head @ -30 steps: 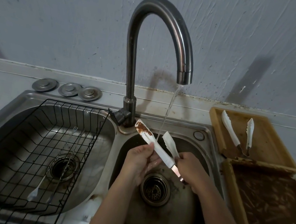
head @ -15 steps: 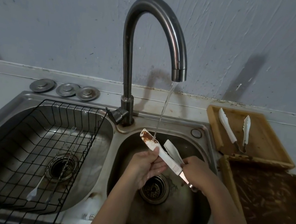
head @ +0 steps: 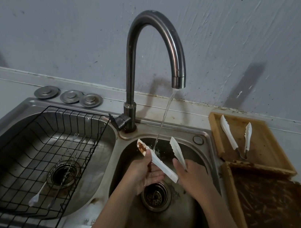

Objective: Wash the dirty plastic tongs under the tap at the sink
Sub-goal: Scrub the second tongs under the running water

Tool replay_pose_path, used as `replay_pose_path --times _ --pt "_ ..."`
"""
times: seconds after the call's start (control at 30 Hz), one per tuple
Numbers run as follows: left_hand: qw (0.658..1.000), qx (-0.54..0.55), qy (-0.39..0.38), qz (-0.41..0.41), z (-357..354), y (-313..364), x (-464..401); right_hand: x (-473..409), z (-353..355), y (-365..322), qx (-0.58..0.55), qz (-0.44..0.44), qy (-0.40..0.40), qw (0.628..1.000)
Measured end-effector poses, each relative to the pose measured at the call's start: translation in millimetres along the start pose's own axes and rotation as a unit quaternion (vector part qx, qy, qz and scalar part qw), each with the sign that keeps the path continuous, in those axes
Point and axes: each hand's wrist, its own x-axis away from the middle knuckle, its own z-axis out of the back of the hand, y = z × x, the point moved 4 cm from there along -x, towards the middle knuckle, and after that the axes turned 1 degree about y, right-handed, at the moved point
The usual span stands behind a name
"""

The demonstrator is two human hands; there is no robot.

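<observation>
Two basins, one sink (head: 207, 138) | tap (head: 155, 43) running into right basin | left hand (head: 144, 172) pinching lower tong arm, thumb on top | right hand (head: 193, 177) gripping hinge end | tongs (head: 160, 163) splayed under stream, brown-smeared tip at left

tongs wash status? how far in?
Early. Done: tap is running and the tongs sit over the right basin. In hand: right hand holds the hinge end, left hand rubs the arm under the stream. Left: brown residue coats that arm's tip; another pair waits on the wooden tray.
</observation>
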Motion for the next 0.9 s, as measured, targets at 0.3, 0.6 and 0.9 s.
replay_pose_path --times 0.3,0.6,0.9 --pt "0.997 0.060 -0.022 0.052 -4.7 6.5 -4.1 2.9 0.2 -4.6 0.018 -0.025 -0.011 0.999" --pt "0.996 -0.006 -0.054 0.074 -13.5 -11.6 -5.5 5.0 9.8 14.6 0.045 -0.056 -0.081 0.994" --pt "0.996 0.001 -0.049 0.080 -8.3 -8.2 -1.5 15.8 7.7 12.5 0.016 -0.049 -0.160 0.986"
